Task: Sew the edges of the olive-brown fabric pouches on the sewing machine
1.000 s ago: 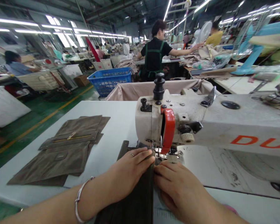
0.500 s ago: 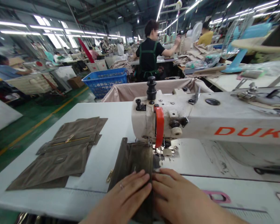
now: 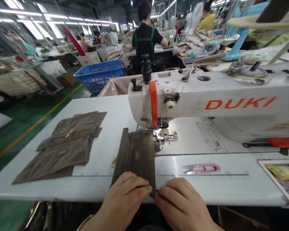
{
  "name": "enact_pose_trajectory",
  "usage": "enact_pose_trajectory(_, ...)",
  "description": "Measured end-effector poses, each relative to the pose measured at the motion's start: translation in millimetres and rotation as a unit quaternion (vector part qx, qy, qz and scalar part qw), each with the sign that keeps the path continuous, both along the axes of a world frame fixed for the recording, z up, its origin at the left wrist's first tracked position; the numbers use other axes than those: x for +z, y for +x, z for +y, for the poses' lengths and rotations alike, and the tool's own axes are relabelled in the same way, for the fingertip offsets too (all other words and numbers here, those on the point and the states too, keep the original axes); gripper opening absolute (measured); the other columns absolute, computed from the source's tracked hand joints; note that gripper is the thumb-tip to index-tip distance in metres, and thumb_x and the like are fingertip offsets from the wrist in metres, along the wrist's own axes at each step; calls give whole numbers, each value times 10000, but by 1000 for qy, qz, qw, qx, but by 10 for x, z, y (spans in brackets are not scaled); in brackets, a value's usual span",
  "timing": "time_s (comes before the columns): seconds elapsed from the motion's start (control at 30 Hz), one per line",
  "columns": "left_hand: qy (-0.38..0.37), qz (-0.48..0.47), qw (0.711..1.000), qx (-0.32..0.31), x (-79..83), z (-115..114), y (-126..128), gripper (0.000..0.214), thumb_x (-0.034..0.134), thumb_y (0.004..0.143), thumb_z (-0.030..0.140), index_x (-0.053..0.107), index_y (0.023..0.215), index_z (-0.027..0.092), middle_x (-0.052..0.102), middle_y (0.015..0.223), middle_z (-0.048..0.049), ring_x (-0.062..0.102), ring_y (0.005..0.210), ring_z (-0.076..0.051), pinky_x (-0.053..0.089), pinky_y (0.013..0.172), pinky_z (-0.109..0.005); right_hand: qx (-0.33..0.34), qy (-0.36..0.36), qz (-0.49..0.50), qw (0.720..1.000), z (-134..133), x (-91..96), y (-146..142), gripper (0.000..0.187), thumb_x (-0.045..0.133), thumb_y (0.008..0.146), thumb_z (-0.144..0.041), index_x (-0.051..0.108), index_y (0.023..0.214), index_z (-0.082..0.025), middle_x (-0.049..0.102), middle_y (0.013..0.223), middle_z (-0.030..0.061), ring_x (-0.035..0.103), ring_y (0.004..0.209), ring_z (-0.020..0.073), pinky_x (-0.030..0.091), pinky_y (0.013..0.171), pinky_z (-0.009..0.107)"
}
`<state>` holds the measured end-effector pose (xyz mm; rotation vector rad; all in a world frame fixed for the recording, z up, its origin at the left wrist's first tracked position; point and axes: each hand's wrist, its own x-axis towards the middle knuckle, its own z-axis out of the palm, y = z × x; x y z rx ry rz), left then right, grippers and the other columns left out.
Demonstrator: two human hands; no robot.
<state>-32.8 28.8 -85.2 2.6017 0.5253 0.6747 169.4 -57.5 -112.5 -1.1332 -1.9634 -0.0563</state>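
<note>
A dark olive-brown fabric panel (image 3: 144, 146) with a small label and a gold zipper pull (image 3: 114, 161) lies at the left of the sewing machine (image 3: 178, 96). Its far right corner reaches the presser foot (image 3: 163, 134). My left hand (image 3: 125, 197) is closed over the panel's near end, fingertips by the right edge. With thumb and fingers together, my right hand (image 3: 183, 202) pinches the near right corner. Between the two hands the panel's edge shows; the fingers hide part of the near end.
More brown zippered panels (image 3: 62, 149) lie stacked on the left of the table (image 3: 91, 186). Pink thread snips (image 3: 204, 168) rest right of the panel, beside a printed ruler. A red-handled tool (image 3: 274, 142) and a tray (image 3: 274, 189) are farther right. Beyond stand a blue basket (image 3: 101, 75) and a co-worker (image 3: 145, 38).
Both hands have moved back toward the table's near edge. They lay flat on the panel before; now their fingers are bent and gripping its near end. The label is uncovered. The view has tilted down.
</note>
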Motion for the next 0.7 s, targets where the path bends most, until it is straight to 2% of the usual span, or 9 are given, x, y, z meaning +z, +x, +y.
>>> enact_pose_trajectory(0.1, -44, -51, 997, 27, 76, 2, -37, 189, 572, 952, 71, 662, 1080, 177, 660, 999, -43, 571, 935, -159, 509, 824, -269, -2, -22, 8, 1000, -4, -8, -19, 193, 501, 1001, -149, 690, 967, -137, 699, 856, 46, 564, 790, 186, 448, 696, 337)
enact_pose_trajectory(0.2, 1, -56, 998, 28, 89, 1, -63, 224, 558, 949, 41, 665, 1100, 167, 650, 1001, -48, 550, 947, -160, 498, 836, -255, 8, -26, 3, 1000, 8, -2, -24, 190, 496, 1003, -156, 682, 972, -135, 689, 856, 47, 555, 783, 189, 431, 688, 347)
enact_pose_trajectory(0.33, 65, 30, 997, -11, 11, -24, -63, 241, 453, 1010, 112, 644, 1153, 142, 651, 1031, -66, 547, 946, -184, 491, 881, -305, 7, -8, 1, 1000, 10, -17, -21, 187, 501, 997, -144, 678, 937, -130, 687, 838, 48, 558, 780, 189, 424, 686, 347)
enact_pose_trajectory(0.47, 102, 70, 992, -26, -22, -39, -19, 225, 436, 1023, 159, 647, 1098, 136, 670, 988, -59, 577, 898, -190, 513, 809, -323, -3, -9, 12, 1000, 20, -36, -23, 181, 523, 982, -131, 682, 896, -148, 687, 801, 38, 581, 756, 181, 451, 675, 333)
enact_pose_trajectory(0.6, 112, 11, 994, -6, -89, -16, 20, 269, 397, 1027, 165, 660, 976, 187, 679, 858, -36, 596, 769, -163, 529, 715, -301, -37, 25, -10, 999, 67, -46, -31, 137, 571, 958, -123, 702, 954, -164, 741, 953, 37, 644, 787, 165, 513, 695, 303)
enact_pose_trajectory(0.7, 147, -30, 989, 11, -170, 8, 46, 284, 411, 1010, 146, 661, 897, 216, 665, 753, -14, 582, 664, -147, 526, 621, -280, -45, 59, -53, 996, 90, -80, -41, 184, 574, 958, -106, 718, 932, -218, 759, 983, -8, 691, 821, 144, 556, 729, 265)
